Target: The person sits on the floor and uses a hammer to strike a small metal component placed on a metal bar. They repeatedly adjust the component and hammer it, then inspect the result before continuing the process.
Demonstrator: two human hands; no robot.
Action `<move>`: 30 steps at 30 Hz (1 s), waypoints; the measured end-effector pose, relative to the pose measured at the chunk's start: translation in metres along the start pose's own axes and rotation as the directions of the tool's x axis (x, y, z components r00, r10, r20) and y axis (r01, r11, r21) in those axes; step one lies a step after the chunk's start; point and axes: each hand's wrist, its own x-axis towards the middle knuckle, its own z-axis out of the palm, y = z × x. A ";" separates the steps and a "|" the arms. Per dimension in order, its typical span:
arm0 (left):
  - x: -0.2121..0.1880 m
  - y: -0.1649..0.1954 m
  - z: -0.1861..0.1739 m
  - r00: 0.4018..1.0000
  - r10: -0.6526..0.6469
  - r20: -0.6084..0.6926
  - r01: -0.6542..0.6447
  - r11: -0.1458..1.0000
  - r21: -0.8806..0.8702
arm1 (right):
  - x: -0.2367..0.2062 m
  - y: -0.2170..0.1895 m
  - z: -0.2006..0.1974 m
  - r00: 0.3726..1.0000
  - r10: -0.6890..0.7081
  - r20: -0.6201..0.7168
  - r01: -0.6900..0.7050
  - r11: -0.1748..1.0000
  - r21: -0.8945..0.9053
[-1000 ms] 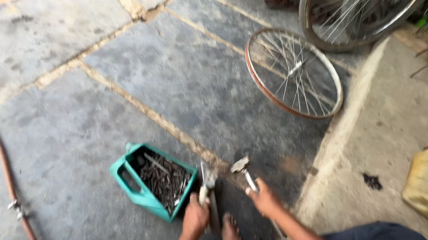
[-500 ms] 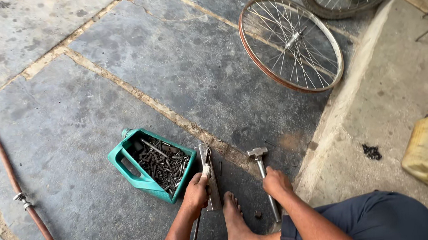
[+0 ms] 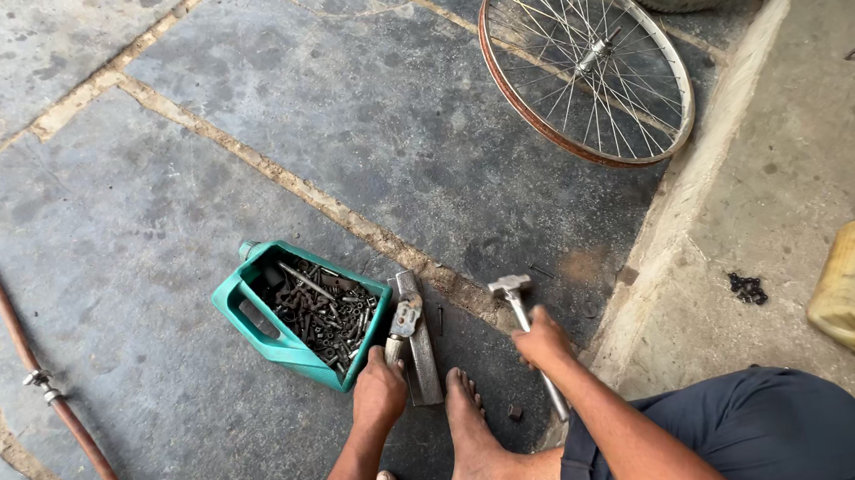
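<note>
At lower centre, the left hand [image 3: 378, 394] has its fingers closed around pliers [image 3: 401, 327], steadying them against a grey metal block [image 3: 418, 341] on the stone floor [image 3: 123, 191]. The right hand [image 3: 543, 342] grips a hammer [image 3: 523, 313], head resting down. A teal cut-open jug [image 3: 253, 322] of bolts sits just left.

Bare spoked metal bicycle wheel rim [image 3: 586, 64] flat on grey stone floor [image 3: 95, 223]; reddish rubber hose [image 3: 25, 363] left; yellow plastic jerrycan [image 3: 852, 285] right.
</note>
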 end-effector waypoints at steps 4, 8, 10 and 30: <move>0.009 0.004 0.004 0.996 0.073 -0.051 -0.073 0.997 0.015 | -0.020 -0.008 0.007 0.975 -0.219 -0.044 0.204 0.953 -0.223; 0.007 0.010 0.000 1.000 -0.019 -0.005 0.020 0.999 0.051 | -0.047 -0.023 0.021 0.791 -0.606 -0.085 0.583 0.788 -0.198; 0.004 0.013 -0.003 1.000 -0.011 -0.010 0.011 1.000 0.027 | -0.056 -0.025 0.028 0.565 -0.802 -0.196 0.783 0.596 -0.179; 0.008 -0.005 0.009 0.997 0.078 -0.027 -0.079 0.997 -0.018 | -0.054 -0.015 0.049 0.200 -0.908 -0.368 0.897 0.321 -0.305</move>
